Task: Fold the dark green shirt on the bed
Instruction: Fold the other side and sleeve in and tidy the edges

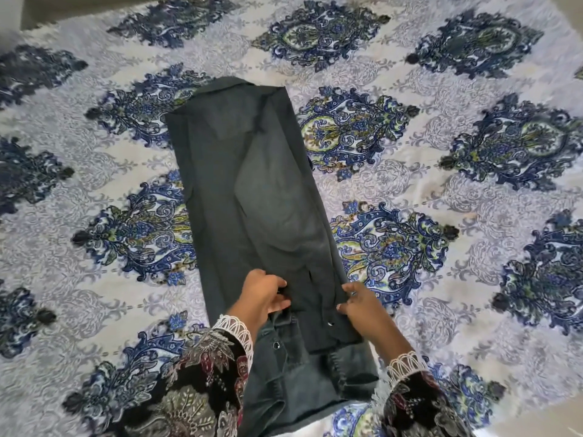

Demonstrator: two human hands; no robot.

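Note:
The dark green shirt (252,190) lies on the bed as a long narrow strip, its sides folded inward, collar end far from me and the hem end near me. My left hand (263,298) pinches the cloth on the left side of the strip's lower part. My right hand (359,302) grips the strip's right edge at the same height. Between and below my hands, a folded layer with metal snaps shows.
The bed cover (441,200) is white with large blue and green paisley medallions and spreads on all sides of the shirt. My patterned sleeves with white lace cuffs fill the lower part of the view. A strip of floor shows at the top left corner.

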